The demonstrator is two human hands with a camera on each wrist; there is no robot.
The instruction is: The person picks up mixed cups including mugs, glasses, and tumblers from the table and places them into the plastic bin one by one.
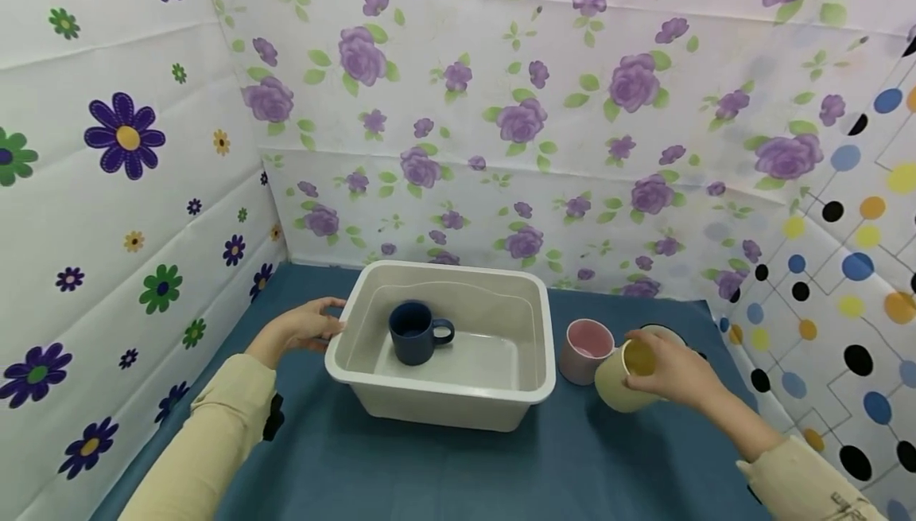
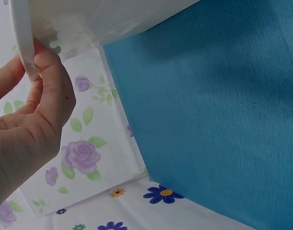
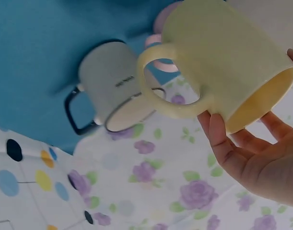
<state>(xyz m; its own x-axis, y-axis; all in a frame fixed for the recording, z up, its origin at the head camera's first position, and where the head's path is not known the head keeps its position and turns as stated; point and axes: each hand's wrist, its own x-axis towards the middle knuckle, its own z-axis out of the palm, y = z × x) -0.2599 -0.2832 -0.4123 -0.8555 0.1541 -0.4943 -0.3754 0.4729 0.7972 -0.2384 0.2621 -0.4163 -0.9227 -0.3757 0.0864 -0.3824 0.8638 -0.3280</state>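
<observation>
A yellow mug (image 1: 614, 384) is gripped by its rim in my right hand (image 1: 673, 370), tilted and close over the table. In the right wrist view the mug's handle (image 3: 145, 72) sticks out free of the fingers. My left hand (image 1: 304, 328) pinches the left rim of a pale grey plastic tub (image 1: 444, 406), thumb on one side and fingers on the other, as the left wrist view shows. Inside the tub a dark blue mug (image 1: 413, 338) stands upright, handle to the right. Just left of the yellow mug is a pink mug (image 1: 581, 350).
Behind my right hand stands a grey-white mug (image 3: 108, 81) with a dark handle and rim, mostly hidden in the head view. A blue cloth (image 1: 343, 465) covers the table. Flower-printed sheets (image 1: 458, 131) rise at the back and left, a dotted one (image 1: 844, 306) at the right.
</observation>
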